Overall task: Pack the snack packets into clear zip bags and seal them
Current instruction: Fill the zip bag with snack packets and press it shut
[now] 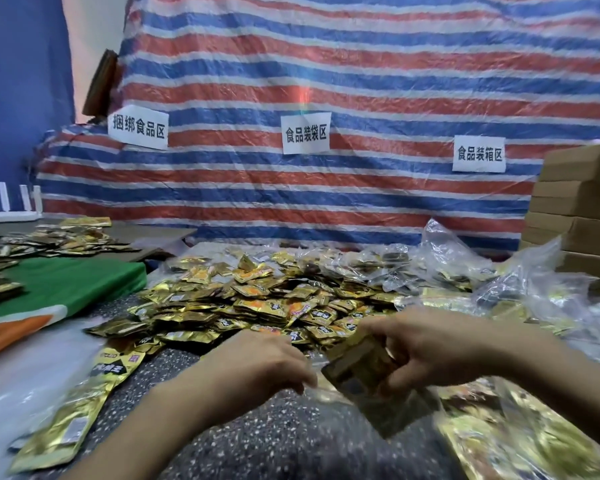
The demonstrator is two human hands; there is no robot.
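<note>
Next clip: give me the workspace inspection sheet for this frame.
Surface: speckled grey tabletop, mostly covered.
Job's things: heap of small gold foil snack packets; filled clear plastic bags at right; blurred clear zip bag at the hands.
Clutter: large gold foil pouch; green-and-orange cloth.
Hands: right hand grips a bundle of packets; left hand at bag mouth, grip unclear.
Cables: nothing seen.
Surroundings: red-white-blue striped tarpaulin, three white paper signs, stacked brown cardboard boxes.

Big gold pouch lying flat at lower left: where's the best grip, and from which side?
The big gold pouch lies flat, thin and diagonal, so only an edge offers a grip. Probably pinch its far short end, by the black label, coming from the right, where the left hand is nearest.
</note>
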